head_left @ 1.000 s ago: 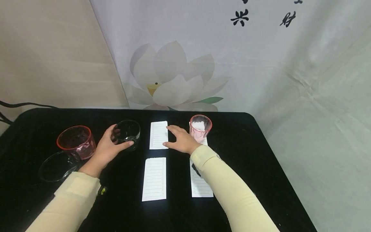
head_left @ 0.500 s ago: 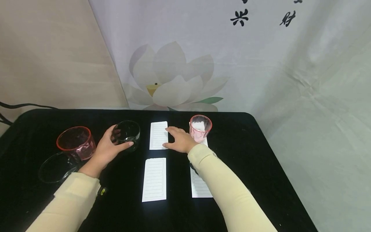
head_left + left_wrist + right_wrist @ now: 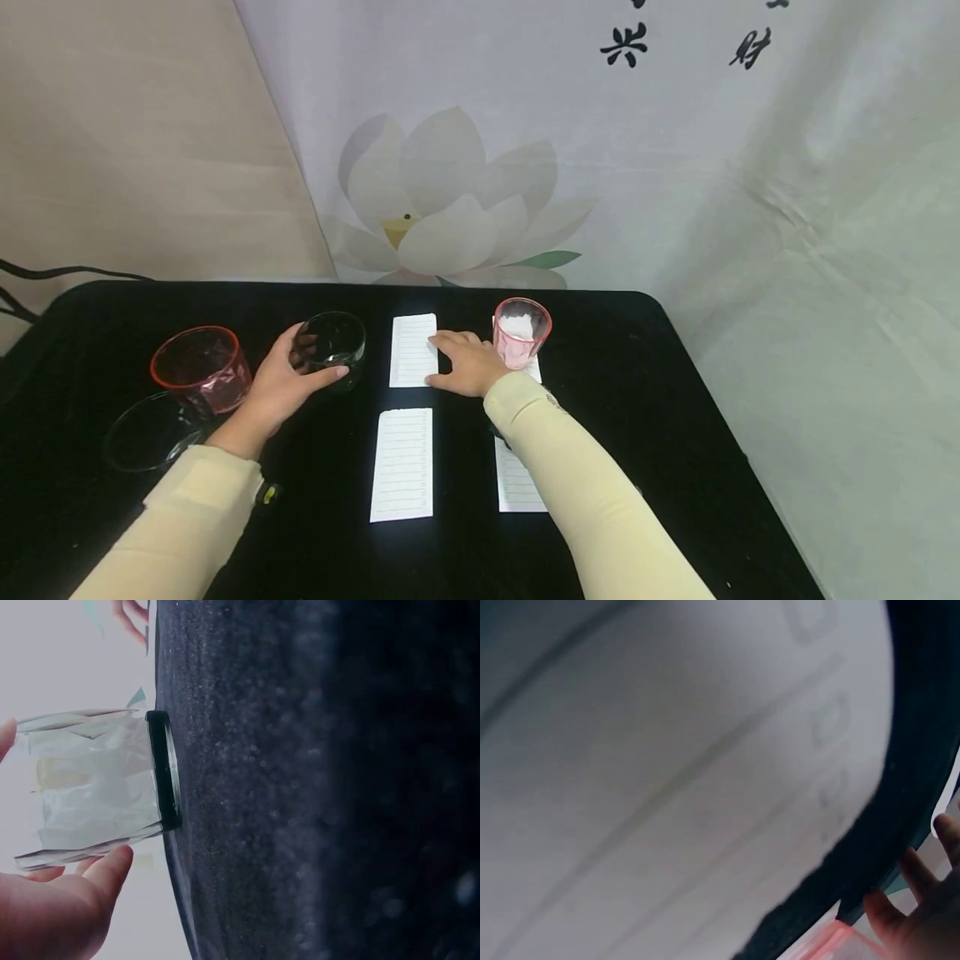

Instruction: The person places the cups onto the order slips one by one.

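Observation:
My left hand grips a clear drinking glass that stands on the black table, thumb in front and fingers round its far side. In the left wrist view the glass shows its dark-looking base against the table, with the hand beside it. My right hand reaches to the right edge of the upper-left lined card, fingers extended and fingertips at that edge. A red-rimmed pink glass with white stuff inside stands just right of this hand. In the right wrist view the fingers show beyond a blurred card.
At the left stand a larger red-rimmed glass and a clear glass, close together. A second lined card lies nearer me. Another card is partly under the right sleeve. A printed cloth hangs behind the table.
My right hand has shifted slightly left and towards me, its fingers now touching or very near the card's edge. The left hand stays at the clear glass, which has not moved.

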`<state>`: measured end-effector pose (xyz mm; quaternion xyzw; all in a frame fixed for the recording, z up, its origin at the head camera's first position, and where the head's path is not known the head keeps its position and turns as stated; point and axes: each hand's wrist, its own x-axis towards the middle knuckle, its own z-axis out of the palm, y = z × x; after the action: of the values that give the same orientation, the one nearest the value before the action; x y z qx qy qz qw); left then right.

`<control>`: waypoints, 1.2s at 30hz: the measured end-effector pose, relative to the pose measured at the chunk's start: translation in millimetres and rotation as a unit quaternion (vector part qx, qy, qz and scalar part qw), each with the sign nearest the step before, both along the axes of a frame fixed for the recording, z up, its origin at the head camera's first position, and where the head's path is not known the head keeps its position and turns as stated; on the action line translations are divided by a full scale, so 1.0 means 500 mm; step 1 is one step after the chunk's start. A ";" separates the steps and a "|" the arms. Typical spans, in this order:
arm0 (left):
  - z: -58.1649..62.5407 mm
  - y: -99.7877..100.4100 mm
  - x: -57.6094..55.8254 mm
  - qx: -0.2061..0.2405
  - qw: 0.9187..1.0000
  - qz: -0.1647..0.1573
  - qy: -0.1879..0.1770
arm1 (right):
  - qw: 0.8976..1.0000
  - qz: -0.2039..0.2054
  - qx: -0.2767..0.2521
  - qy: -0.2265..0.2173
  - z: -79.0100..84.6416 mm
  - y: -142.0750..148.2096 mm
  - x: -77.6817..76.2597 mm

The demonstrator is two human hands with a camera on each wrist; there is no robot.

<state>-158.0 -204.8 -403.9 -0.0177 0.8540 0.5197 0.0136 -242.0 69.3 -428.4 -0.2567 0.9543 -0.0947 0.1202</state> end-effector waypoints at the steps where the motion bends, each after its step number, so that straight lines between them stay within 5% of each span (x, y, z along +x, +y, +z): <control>1: 0.000 0.000 0.000 0.000 1.000 0.000 0.000 | 1.000 -0.001 0.002 0.000 0.001 -0.001 0.000; 36: 0.014 0.011 -0.005 0.002 1.000 0.009 0.022 | 0.999 -0.017 0.036 -0.005 0.002 -0.013 -0.004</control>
<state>-160.4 -199.4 -396.9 -0.0137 0.8529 0.5218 -0.0095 -244.1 63.0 -427.5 -0.2358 0.9607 -0.0630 0.1323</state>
